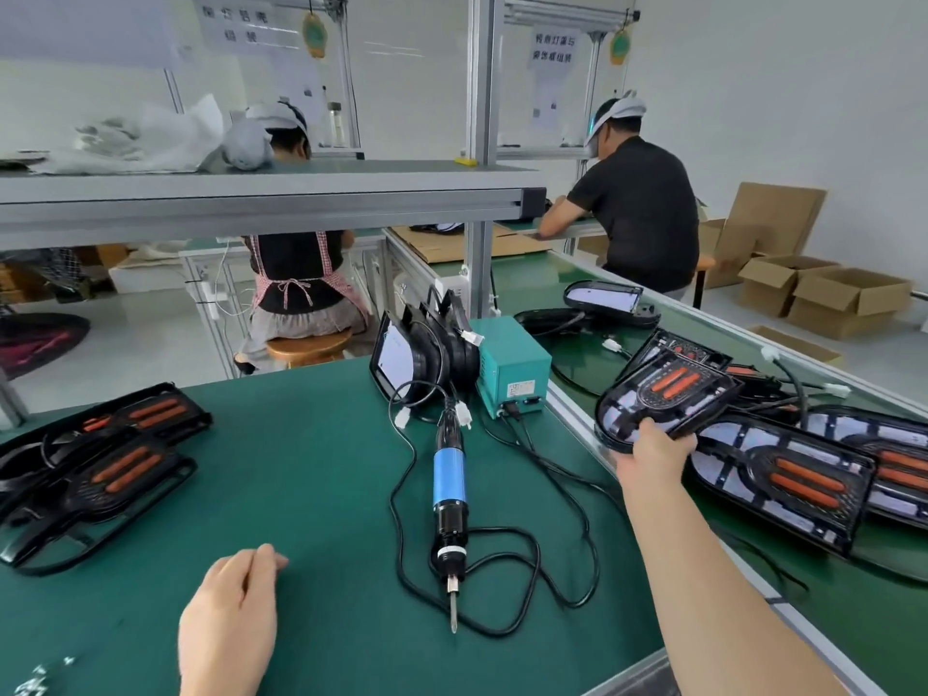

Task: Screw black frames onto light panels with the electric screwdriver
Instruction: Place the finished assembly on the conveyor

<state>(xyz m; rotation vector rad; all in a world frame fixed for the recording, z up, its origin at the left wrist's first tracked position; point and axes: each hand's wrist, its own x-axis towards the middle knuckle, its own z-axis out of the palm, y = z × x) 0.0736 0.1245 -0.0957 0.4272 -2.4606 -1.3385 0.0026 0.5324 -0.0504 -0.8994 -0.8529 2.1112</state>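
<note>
Screws (37, 680): loose at the bench's (311, 444) near-left corner. Likely to roll off the edge if brushed by a sleeve.
Left hand (231, 610): rests on the mat by the near edge, fingers loosely curled together, nothing visible in them. It lies level with the bit, so there is a jab risk if the tool is nudged.
Screwdriver (449, 474): lies mid-bench, bit toward the near edge. It is round-bodied and may roll.
Cord (532, 560): loops across the mat on the tool's right, toward the right edge. A panel set down on it would probably rock and let a screw go in crooked.
Right hand (653, 452): reaches past the bench's right edge, fingers clamped on the near rim of a panel (668, 389). With a one-end grip the panel could twist or slip.
Panel, position: tilted over the side line, just beyond the right edge, near end raised. Whether its far end clears the panels behind it cannot be told.
Leads (798, 389): black wires with white plugs lie among the line's panels (793, 479). One could snag as the panel comes away and drag its neighbours.
Panel, appearance: rounded oblong, glossy black frame uppermost, two orange bars in a dark centre, pale backing showing through the openings. No screws are discernible in it.
Stack (100, 459): similar panels overlapping at the left edge.
Power box (512, 366): teal, at the far-right corner, with cords plugged into its front.
</note>
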